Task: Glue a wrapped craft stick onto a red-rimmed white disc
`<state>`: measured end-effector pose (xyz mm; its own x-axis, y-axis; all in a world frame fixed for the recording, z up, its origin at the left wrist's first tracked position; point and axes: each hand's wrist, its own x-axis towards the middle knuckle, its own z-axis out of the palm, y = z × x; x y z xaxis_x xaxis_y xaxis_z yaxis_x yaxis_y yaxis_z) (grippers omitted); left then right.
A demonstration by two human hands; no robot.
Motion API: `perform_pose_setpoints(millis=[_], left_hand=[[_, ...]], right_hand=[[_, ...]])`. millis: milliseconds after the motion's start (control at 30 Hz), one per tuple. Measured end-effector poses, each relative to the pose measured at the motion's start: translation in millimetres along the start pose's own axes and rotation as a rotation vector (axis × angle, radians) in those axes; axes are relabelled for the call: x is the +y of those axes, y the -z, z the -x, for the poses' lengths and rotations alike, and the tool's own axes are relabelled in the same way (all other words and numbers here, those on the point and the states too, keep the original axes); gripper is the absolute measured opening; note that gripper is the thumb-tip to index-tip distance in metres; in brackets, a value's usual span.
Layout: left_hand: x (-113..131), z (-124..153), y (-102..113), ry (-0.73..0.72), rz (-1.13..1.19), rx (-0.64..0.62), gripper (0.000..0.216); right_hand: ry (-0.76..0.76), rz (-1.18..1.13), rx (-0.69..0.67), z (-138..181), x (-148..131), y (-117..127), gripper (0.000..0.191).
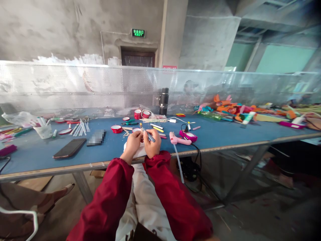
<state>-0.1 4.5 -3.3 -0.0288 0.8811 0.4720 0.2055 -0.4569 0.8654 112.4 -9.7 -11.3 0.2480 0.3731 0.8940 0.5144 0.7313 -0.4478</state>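
Blue-grey stick (147, 133) is held in both hands, just above the near edge of the blue table (225, 137) and dead centre in front of the body. Long axis is diagonal: the yellowish tip points up, away and left, and the lower end runs down-right into the right hand (153, 144). Right fingers are curled and pinch that lower end. Left hand (132, 143) comes in from the left, fingertips bunched together on the shaft nearer the tip. The hands are almost touching. White sheet (140, 152) lies right under them. Pink glue gun (178, 140) lies near the right hand, untouched.
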Motion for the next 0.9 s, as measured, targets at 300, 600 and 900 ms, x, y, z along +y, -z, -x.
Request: perform_pose_setpoints(millis=[300, 600, 900], left_hand=[[-1.3, -0.1, 0.2, 0.001, -0.006, -0.001, 0.029], [0.2, -0.4, 0.5, 0.001, -0.007, -0.004, 0.029], [-2.1, -0.9, 0.0, 0.005, 0.011, -0.003, 0.03]], right_hand=[[0.018, -0.006, -0.018, 0.1, 0.3, -0.4, 0.024], [0.049, -0.015, 0.008, -0.2, -0.5, 0.4, 0.021], [0.042, -0.001, 0.014, 1.2, 1.0, -0.7, 0.022]])
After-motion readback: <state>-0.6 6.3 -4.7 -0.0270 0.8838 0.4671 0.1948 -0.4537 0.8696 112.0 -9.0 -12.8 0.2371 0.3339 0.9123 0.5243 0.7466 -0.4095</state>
